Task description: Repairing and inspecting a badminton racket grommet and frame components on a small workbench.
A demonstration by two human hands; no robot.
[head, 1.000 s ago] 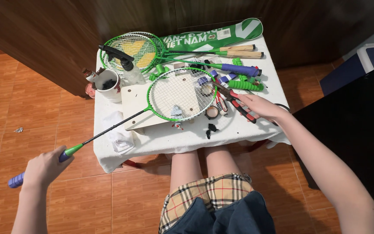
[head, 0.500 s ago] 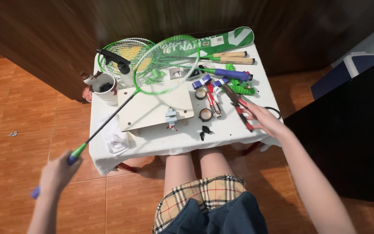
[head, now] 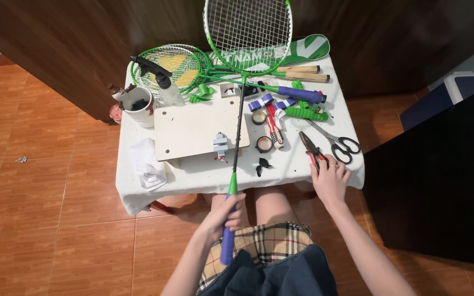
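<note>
Green-framed, the badminton racket point(head: 246, 38) stands nearly upright over the white-covered bench point(head: 193, 175), its thin shaft crossing the pale board point(head: 193, 129). The left hand point(head: 227, 214) has its grip wrapped tight round the purple handle near the knees. The risk, as I judge it, is the raised head swinging down and sweeping the tape rolls point(head: 261, 131) or spray bottle point(head: 165, 87) off. The right hand point(head: 330, 178) rests at the bench edge, fingers loosely spread, touching the red-handled pliers point(head: 311, 151) beside the scissors point(head: 338, 142).

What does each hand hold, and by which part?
The left hand holds the badminton racket by its blue grip. The right hand touches the pliers handles; grasp unclear.
</note>
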